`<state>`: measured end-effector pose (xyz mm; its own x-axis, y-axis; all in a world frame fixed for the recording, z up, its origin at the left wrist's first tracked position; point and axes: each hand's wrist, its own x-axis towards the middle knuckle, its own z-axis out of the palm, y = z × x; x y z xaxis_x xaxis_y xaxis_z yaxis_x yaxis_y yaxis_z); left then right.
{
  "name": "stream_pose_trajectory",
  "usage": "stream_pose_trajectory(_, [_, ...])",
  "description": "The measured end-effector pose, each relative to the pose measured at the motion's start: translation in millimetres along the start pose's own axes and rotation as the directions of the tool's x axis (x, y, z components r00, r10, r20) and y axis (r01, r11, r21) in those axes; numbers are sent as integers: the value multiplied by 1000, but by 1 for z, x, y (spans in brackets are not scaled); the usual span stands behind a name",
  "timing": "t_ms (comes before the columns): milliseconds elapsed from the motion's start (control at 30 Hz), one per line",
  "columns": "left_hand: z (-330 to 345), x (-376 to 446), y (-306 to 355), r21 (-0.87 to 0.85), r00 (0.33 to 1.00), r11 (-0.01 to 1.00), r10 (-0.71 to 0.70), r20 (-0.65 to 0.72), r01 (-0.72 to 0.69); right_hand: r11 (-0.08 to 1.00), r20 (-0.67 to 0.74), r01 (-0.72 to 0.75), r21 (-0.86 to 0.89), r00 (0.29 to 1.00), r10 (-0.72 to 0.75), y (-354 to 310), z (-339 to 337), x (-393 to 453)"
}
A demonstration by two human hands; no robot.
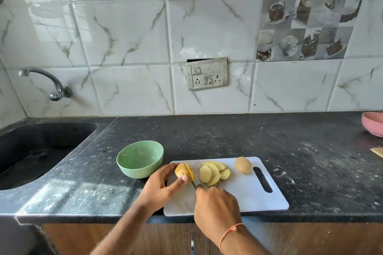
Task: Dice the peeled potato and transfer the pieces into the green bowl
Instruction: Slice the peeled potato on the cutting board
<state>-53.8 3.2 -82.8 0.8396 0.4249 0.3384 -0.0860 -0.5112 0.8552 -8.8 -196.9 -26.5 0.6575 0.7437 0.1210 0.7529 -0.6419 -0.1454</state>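
Speckled black countertop (228,138), marble-tiled wall (134,47)

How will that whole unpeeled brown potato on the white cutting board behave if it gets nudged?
The whole unpeeled brown potato is rounded and oval, so it would probably roll or wobble rather than slide. It looks solid, likely stiff and fairly heavy for its size. The white cutting board looks smooth, so little would stop it.

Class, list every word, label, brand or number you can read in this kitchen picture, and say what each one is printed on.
None can be read.
Switch plate: marks too small and grimy to read.
Picture tiles: cups and desserts only, no words.
Green bowl, pink bowl, board: no print visible.
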Motion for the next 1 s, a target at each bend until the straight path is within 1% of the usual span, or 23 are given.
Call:
stream_pose_trajectory(133, [-1,0,2,-35,1000,999,-9,-29,8,998,-32,27,55,999,-25,3,0,-9])
stream_pose_trajectory(267, [0,0,2,48,999,999,18,-27,-17,998,-73,27,52,997,-23,7,-7,-17])
stream_pose_trajectory(367, [-1,0,1,109,999,994,24,-24,-21,1000,-99,26,15,995,-24,7,-14,-17])
stream_pose_trajectory(833, [-5,0,-2,151,999,988,30,24,-34,999,-11,-40,29,999,40,-11,-10,6])
stream_pose_trajectory(1000, [-5,1,-1,147,999,989,16,39,-21,1000,-3,-4,-29,1000,4,-13,-11,3])
